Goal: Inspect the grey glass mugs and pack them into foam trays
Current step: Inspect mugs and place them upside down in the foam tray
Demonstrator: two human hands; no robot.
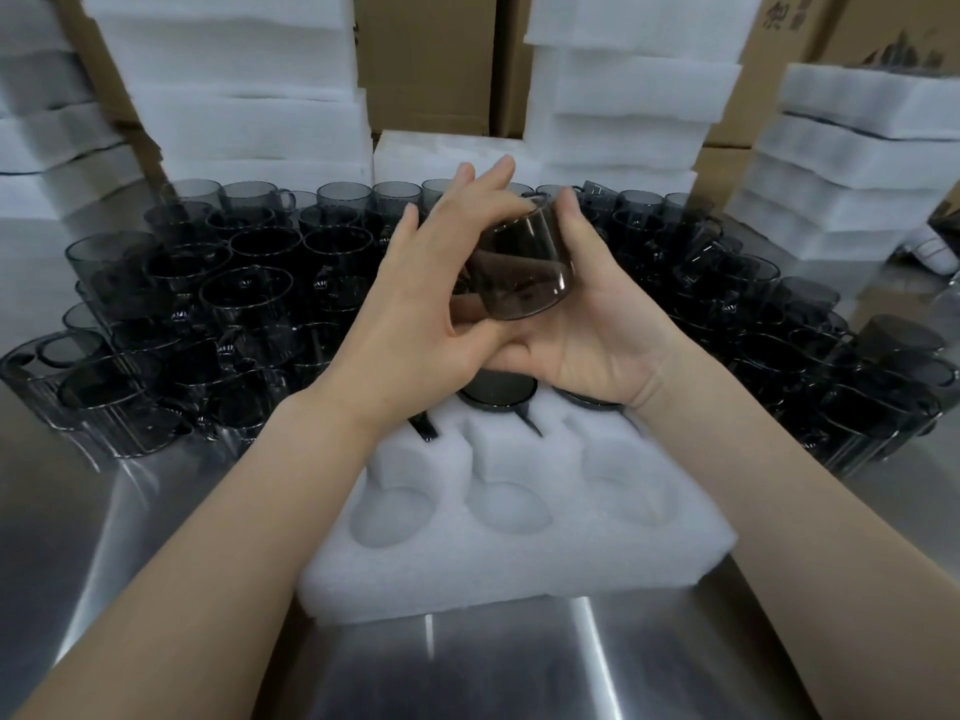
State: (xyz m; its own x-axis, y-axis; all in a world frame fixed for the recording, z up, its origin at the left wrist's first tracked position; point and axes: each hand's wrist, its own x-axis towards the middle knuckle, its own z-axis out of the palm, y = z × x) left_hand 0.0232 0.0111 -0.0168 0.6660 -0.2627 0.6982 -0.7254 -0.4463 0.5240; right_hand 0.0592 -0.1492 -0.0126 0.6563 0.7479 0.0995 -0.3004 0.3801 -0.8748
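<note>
Two hands were on one grey glass mug [519, 267], held up in the air just past the 12 o'clock edge of the foam tray [467, 579]. The mug was tilted, with its base toward the camera and its mouth pointing off to roughly 1 o'clock. Couldn't make out the handle at all.

The right hand [597, 335] cradled it from about 5 o'clock, palm up, with the thumb lying along the glass's 3 o'clock side and the fingers tucked underneath. The left hand [415, 304] came in from 9 o'clock. Its thumb was hooked against the lower part of the glass, and its other fingers were spread fairly straight over the top. So both hands had a hold on it.

The tray sat on the steel table [519, 678] right in front of the person. Three round pockets in its 6 o'clock row showed bare foam. In the 12 o'clock row, packed mugs [496, 397] sat mostly hidden under the wrists. I counted at least two.

Loads of loose mugs [182, 304] crowded the table from 9 o'clock round to 3 o'clock of the tray. Stacks of white foam [234, 96] and cardboard boxes [426, 59] stood behind them at 12.
</note>
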